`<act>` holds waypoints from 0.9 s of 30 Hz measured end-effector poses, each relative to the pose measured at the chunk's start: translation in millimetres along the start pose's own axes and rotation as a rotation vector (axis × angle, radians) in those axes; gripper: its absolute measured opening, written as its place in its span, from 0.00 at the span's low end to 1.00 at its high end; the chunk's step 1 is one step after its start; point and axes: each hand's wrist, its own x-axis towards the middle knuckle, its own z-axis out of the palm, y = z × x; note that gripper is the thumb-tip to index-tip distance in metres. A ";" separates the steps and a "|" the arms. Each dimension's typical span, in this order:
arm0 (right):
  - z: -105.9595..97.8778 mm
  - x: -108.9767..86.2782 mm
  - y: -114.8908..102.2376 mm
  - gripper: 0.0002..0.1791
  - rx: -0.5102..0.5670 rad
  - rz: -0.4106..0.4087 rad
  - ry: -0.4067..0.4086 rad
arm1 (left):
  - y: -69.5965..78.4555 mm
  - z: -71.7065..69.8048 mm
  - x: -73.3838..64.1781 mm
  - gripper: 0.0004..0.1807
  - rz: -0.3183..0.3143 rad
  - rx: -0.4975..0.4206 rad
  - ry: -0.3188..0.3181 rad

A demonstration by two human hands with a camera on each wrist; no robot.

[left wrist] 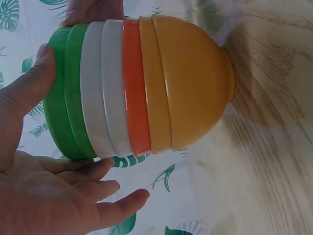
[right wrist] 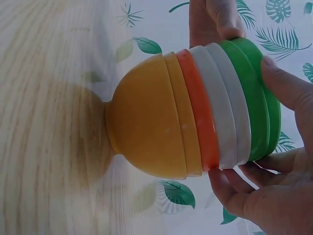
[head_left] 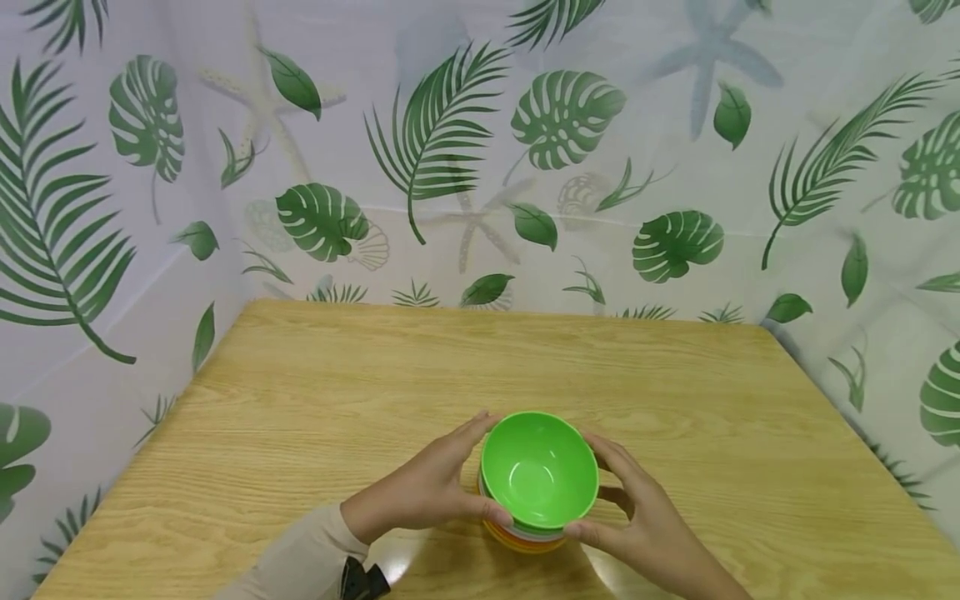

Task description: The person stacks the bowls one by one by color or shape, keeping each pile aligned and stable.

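A stack of nested bowls stands upright on the wooden table, its foot at the tabletop. The uppermost green bowl (head_left: pixel 538 467) faces up and has nothing inside. Below it, the left wrist view shows a second green bowl (left wrist: pixel 80 93), two white bowls (left wrist: pixel 100 88), an orange-red bowl (left wrist: pixel 135 85) and yellow-orange bowls (left wrist: pixel 193 83) at the bottom. My left hand (head_left: pixel 427 492) holds the green top from the left, thumb near the rim. From the right, my right hand (head_left: pixel 637 517) grips it too, thumb at the near side; some fingertips reach the white and orange-red bowls' edges.
The wooden table (head_left: pixel 375 375) extends to both sides and behind the stack. A white cloth with green leaf prints (head_left: pixel 465 150) hangs along its back and sides. A black strap piece (head_left: pixel 363 579) sits at the left sleeve (head_left: pixel 300 558).
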 end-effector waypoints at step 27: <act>-14.3 5.4 -0.7 0.32 -0.065 -0.073 0.093 | -4.4 -9.1 1.3 0.30 0.071 -0.178 0.163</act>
